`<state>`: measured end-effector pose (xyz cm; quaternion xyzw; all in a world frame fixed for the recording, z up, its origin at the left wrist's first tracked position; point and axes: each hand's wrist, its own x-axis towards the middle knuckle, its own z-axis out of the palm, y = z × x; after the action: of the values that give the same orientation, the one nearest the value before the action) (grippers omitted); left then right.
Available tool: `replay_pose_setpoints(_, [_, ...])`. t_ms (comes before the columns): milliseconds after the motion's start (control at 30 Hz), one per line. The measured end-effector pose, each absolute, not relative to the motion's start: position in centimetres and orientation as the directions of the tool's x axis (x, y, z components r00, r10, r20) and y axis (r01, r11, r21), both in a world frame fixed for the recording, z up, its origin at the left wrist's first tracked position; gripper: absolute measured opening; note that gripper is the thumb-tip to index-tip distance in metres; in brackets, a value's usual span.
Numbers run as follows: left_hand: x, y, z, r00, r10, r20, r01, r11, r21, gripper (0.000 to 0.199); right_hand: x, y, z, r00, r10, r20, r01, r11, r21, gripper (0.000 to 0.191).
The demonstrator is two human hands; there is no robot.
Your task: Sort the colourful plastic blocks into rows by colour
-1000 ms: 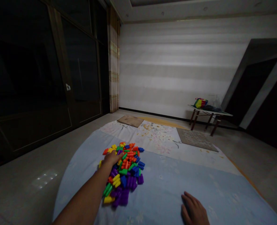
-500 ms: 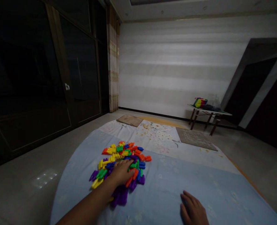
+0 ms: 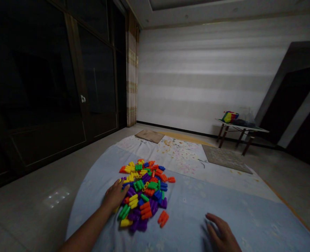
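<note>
A loose pile of red, yellow, green, blue and purple plastic pieces (image 3: 144, 185) lies on the blue part of the tablecloth. My left hand (image 3: 116, 194) rests against the pile's left edge, palm down, its fingers over some pieces; it hides what lies beneath. One orange-red piece (image 3: 163, 218) sits apart at the pile's lower right. To the right of the pile, my right hand (image 3: 219, 231) hovers near the cloth, fingers apart and holding nothing.
The tablecloth (image 3: 209, 196) covers a rounded table. A brown mat (image 3: 149, 136) and a grey patterned mat (image 3: 225, 158) lie at its far side. Beyond, a small table (image 3: 252, 128) bears a colourful bag (image 3: 230, 116). Dark glass doors stand left.
My left hand has moved left from the middle of the pile to its edge. Several pieces have shifted, and an orange-red one now lies apart. My right hand's thumb and fingers have spread. The view has shifted slightly.
</note>
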<state>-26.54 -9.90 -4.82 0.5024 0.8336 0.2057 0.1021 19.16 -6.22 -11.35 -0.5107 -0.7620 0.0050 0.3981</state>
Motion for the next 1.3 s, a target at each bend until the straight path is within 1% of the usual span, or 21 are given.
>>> replay_pose_setpoints(67, [-27.0,-9.4,-5.1,-0.478,0.877,0.056,0.787,0.399,0.470,0.059,17.4,-6.3,-10.8,-0.248,0.763,0.597,0.723,0.556,-0.410,0.037])
replay_pose_setpoints(133, [-27.8,-8.9,-5.1,-0.495,0.866,0.071,0.771,0.400,0.496,0.058,15.7,-6.4,-10.9,-0.277,0.741,0.612,0.704,0.590,-0.395,0.037])
replay_pose_setpoints(267, [-29.1,-8.7,-5.4,-0.527,0.845,0.086,0.736,0.403,0.544,0.059,14.1,-6.6,-12.6,-0.324,0.704,0.632,0.729,0.612,-0.306,0.032])
replay_pose_setpoints(400, [-28.7,-8.9,-6.4,-0.489,0.863,0.125,0.739,0.335,0.584,0.058,14.3,-6.7,-13.7,-0.412,0.684,0.602,0.754,0.627,-0.196,0.026])
replay_pose_setpoints(567, [-27.4,-8.9,-7.2,-0.456,0.874,0.169,0.736,0.264,0.624,0.061,14.3,-6.8,-13.7,-0.432,0.697,0.572,0.779,0.608,-0.153,0.027])
replay_pose_setpoints(833, [-24.8,-9.9,-6.2,-0.437,0.878,0.195,0.724,0.215,0.656,0.056,14.6,-6.5,-14.3,-0.433,0.705,0.562,0.774,0.610,-0.169,0.027])
replay_pose_setpoints(967, [-24.3,-9.7,-5.9,-0.471,0.868,0.155,0.728,0.284,0.624,0.055,14.8,-6.2,-14.6,-0.436,0.731,0.525,0.774,0.602,-0.196,0.028])
replay_pose_setpoints(1100, [-26.9,-9.7,-5.8,-0.531,0.833,0.154,0.722,0.350,0.596,0.051,15.0,-5.9,-14.8,-0.445,0.743,0.499,0.766,0.605,-0.218,0.028])
replay_pose_setpoints(1200, [-29.8,-10.9,-6.2,-0.590,0.789,0.173,0.714,0.410,0.567,0.052,15.1,-5.6,-14.7,-0.441,0.737,0.512,0.750,0.616,-0.240,0.027])
replay_pose_setpoints(1300, [-31.8,-12.5,-7.0,-0.587,0.784,0.203,0.738,0.415,0.532,0.052,13.8,-5.7,-13.4,-0.409,0.729,0.549,0.742,0.616,-0.264,0.026])
